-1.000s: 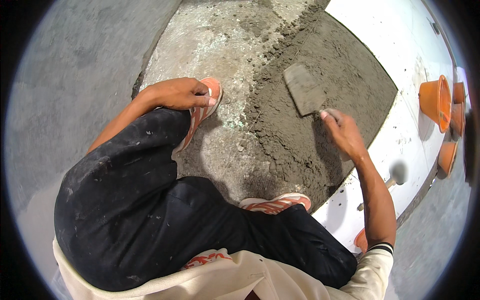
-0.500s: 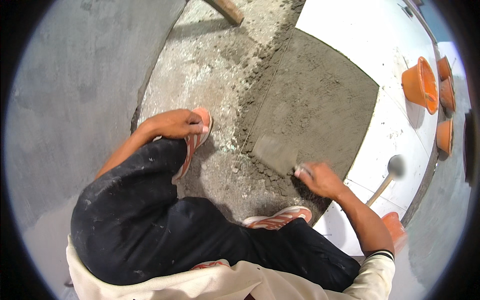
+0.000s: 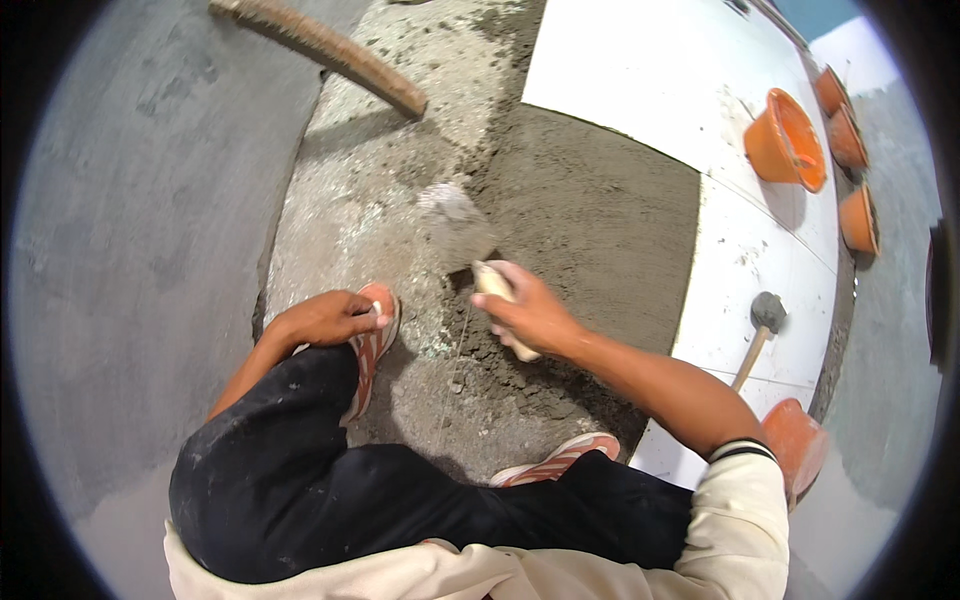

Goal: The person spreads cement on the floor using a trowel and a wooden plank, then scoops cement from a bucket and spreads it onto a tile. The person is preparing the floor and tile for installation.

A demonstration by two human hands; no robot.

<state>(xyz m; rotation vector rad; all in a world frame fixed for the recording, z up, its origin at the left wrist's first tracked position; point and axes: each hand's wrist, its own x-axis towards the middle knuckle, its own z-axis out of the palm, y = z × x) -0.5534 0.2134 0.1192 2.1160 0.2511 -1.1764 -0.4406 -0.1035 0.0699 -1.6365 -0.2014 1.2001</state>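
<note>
Right hand point(image 3: 530, 312) grips a mortar-laden trowel point(image 3: 458, 228); left hand point(image 3: 325, 318) cups a sandal point(image 3: 372, 335); orange pots' point(image 3: 785, 140) contents unclear.

Trowel blade point(image 3: 455, 225) motion-blurred; long tool handle point(image 3: 320, 50) cut off top-left.

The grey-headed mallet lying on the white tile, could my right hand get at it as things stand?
Probably not yet: the right hand is shut on the trowel, though nothing blocks the mallet.
</note>
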